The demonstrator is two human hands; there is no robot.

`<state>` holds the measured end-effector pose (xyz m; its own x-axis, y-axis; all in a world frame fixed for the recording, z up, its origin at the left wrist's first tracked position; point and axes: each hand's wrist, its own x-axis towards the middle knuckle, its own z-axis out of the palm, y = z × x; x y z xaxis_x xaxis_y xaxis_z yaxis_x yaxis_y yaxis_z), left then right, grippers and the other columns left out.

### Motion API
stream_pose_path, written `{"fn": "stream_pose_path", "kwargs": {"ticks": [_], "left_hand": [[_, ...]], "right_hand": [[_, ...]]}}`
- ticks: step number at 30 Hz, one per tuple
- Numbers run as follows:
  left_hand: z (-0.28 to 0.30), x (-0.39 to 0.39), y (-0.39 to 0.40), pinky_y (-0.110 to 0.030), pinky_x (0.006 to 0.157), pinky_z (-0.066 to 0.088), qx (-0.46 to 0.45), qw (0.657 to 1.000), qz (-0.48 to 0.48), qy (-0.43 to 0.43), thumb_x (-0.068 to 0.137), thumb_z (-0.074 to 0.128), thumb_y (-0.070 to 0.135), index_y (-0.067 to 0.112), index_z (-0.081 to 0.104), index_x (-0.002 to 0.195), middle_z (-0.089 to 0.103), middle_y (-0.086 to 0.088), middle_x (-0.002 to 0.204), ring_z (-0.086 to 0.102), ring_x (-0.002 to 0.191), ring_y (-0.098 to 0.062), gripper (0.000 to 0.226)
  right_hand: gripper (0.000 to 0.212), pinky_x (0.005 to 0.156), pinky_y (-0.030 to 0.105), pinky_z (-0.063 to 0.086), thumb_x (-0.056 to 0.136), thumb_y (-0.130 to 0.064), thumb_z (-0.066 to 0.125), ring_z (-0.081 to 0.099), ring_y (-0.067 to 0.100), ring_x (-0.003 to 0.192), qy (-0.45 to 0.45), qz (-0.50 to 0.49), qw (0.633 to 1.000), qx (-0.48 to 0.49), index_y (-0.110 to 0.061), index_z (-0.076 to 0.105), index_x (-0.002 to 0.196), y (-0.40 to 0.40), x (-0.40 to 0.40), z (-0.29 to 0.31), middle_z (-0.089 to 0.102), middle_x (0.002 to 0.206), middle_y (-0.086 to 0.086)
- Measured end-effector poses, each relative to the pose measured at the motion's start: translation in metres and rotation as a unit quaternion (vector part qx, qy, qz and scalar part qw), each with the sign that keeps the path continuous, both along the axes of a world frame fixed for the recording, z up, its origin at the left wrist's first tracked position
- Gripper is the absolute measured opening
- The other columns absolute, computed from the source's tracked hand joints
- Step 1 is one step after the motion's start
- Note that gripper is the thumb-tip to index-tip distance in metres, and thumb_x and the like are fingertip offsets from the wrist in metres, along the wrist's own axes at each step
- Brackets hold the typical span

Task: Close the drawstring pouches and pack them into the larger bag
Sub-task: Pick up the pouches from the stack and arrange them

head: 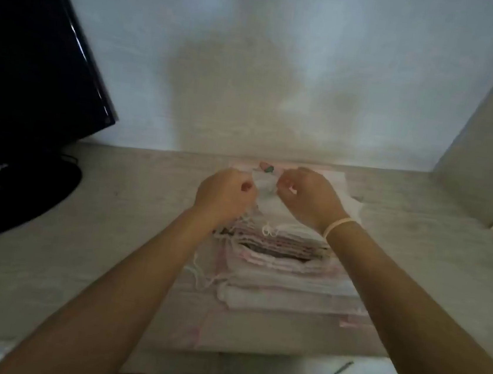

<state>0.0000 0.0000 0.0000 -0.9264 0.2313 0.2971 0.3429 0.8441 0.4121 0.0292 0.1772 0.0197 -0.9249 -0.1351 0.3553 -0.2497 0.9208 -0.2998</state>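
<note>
A pale desk (117,233) fills the lower half of the frame, running back to a light wall across the top and a side panel (488,153) rising at the right edge. A dark monitor (33,48) on its round base takes the upper left, leaving bare desk between it and the centre. Just below centre, a stack of pale drawstring pouches (284,271) lies on a larger flat pinkish bag (268,334) that reaches the desk's near edge; loose cords trail off the stack's left side, and whether the stacked pouches hold anything cannot be told. Above the stack, at mid-frame, a sheer white pouch (265,186) is held up between both hands. The left hand (223,193) has its fingers curled, pinching the pouch's left side; the right hand (309,194), with a pale band on its wrist, pinches the right side likewise. A small pink and green thing (266,167) shows just above the pouch, too blurred to name
</note>
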Motion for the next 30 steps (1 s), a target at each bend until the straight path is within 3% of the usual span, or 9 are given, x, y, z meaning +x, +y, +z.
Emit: {"fn": "stream_pose_path", "kwargs": {"ticks": [4, 7, 9, 11, 17, 21, 23, 28, 30], "left_hand": [[-0.007, 0.032, 0.005, -0.034, 0.078, 0.054, 0.033, 0.996, -0.059, -0.059, 0.087, 0.056, 0.03, 0.024, 0.071, 0.098, 0.066, 0.006, 0.098, 0.062, 0.087, -0.017, 0.021], [-0.006, 0.055, 0.01, -0.034, 0.085, 0.051, 0.017, 0.987, -0.118, -0.103, 0.083, 0.063, 0.031, 0.027, 0.066, 0.118, 0.056, 0.006, 0.109, 0.058, 0.1, -0.016, 0.036], [-0.006, 0.065, 0.012, -0.037, 0.088, 0.052, -0.007, 0.986, -0.132, -0.098, 0.075, 0.07, 0.035, 0.03, 0.063, 0.122, 0.055, 0.003, 0.116, 0.057, 0.104, -0.018, 0.048], [-0.009, 0.072, 0.014, -0.038, 0.087, 0.053, -0.043, 0.989, -0.122, -0.075, 0.075, 0.073, 0.038, 0.03, 0.062, 0.123, 0.058, 0.001, 0.121, 0.058, 0.104, -0.019, 0.05], [0.003, 0.078, 0.017, -0.03, 0.075, 0.05, 0.035, 0.997, -0.063, 0.01, 0.086, 0.067, 0.036, 0.027, 0.064, 0.11, 0.063, 0.008, 0.095, 0.062, 0.091, -0.016, 0.026], [0.017, 0.071, 0.021, -0.027, 0.075, 0.05, 0.132, 0.989, -0.072, -0.013, 0.08, 0.074, 0.04, 0.026, 0.065, 0.11, 0.064, 0.008, 0.094, 0.062, 0.083, -0.011, 0.035], [0.021, 0.061, 0.022, -0.028, 0.077, 0.052, 0.156, 0.986, -0.061, -0.001, 0.085, 0.069, 0.032, 0.025, 0.068, 0.11, 0.068, 0.006, 0.095, 0.064, 0.085, -0.012, 0.026], [0.024, 0.019, 0.007, -0.027, 0.067, 0.049, 0.203, 0.977, -0.057, -0.027, 0.095, 0.046, 0.008, 0.017, 0.072, 0.105, 0.068, 0.004, 0.073, 0.063, 0.067, -0.014, 0.029], [0.021, 0.002, 0.0, -0.027, 0.066, 0.043, 0.181, 0.982, -0.049, -0.027, 0.094, 0.042, 0.005, 0.012, 0.07, 0.101, 0.065, 0.003, 0.077, 0.06, 0.071, -0.017, 0.03]], "right_hand": [[0.021, 0.091, 0.045, 0.045, 0.088, -0.024, 0.052, 0.057, 0.027, 0.101, -0.028, -0.003, 1.0, -0.011, -0.021, 0.067, 0.102, 0.011, 0.039, -0.01, 0.063, 0.107, 0.004], [0.035, 0.103, 0.046, 0.034, 0.086, -0.039, 0.059, 0.044, 0.025, 0.122, -0.083, 0.011, 0.995, 0.051, -0.031, 0.056, 0.12, 0.014, 0.065, -0.016, 0.05, 0.13, 0.001], [0.044, 0.103, 0.045, 0.031, 0.083, -0.05, 0.062, 0.044, 0.023, 0.123, -0.073, -0.003, 0.993, 0.089, -0.032, 0.053, 0.123, 0.014, 0.072, -0.021, 0.049, 0.132, -0.001], [0.035, 0.1, 0.043, 0.031, 0.086, -0.047, 0.06, 0.048, 0.023, 0.119, -0.037, -0.028, 0.992, 0.115, -0.03, 0.057, 0.117, 0.01, 0.075, -0.025, 0.056, 0.126, -0.001], [0.023, 0.09, 0.039, 0.037, 0.097, -0.031, 0.047, 0.056, 0.023, 0.106, 0.087, -0.04, 0.991, 0.092, -0.024, 0.064, 0.11, 0.006, 0.076, -0.011, 0.066, 0.109, -0.001], [0.023, 0.088, 0.04, 0.038, 0.097, -0.031, 0.048, 0.057, 0.024, 0.103, 0.127, -0.022, 0.99, 0.06, -0.022, 0.064, 0.11, 0.0, 0.069, 0.0, 0.067, 0.105, 0.0], [0.021, 0.086, 0.04, 0.04, 0.096, -0.029, 0.05, 0.059, 0.025, 0.1, 0.146, -0.009, 0.988, 0.049, -0.021, 0.064, 0.109, -0.004, 0.061, 0.003, 0.067, 0.102, 0.001], [0.021, 0.079, 0.04, 0.045, 0.097, -0.029, 0.048, 0.059, 0.029, 0.095, 0.131, -0.02, 0.988, 0.078, -0.016, 0.063, 0.106, 0.003, 0.029, 0.004, 0.067, 0.1, 0.004], [0.025, 0.072, 0.037, 0.046, 0.099, -0.031, 0.044, 0.057, 0.029, 0.093, 0.109, -0.045, 0.989, 0.089, -0.013, 0.061, 0.104, 0.013, 0.018, 0.0, 0.063, 0.098, 0.006]]}}
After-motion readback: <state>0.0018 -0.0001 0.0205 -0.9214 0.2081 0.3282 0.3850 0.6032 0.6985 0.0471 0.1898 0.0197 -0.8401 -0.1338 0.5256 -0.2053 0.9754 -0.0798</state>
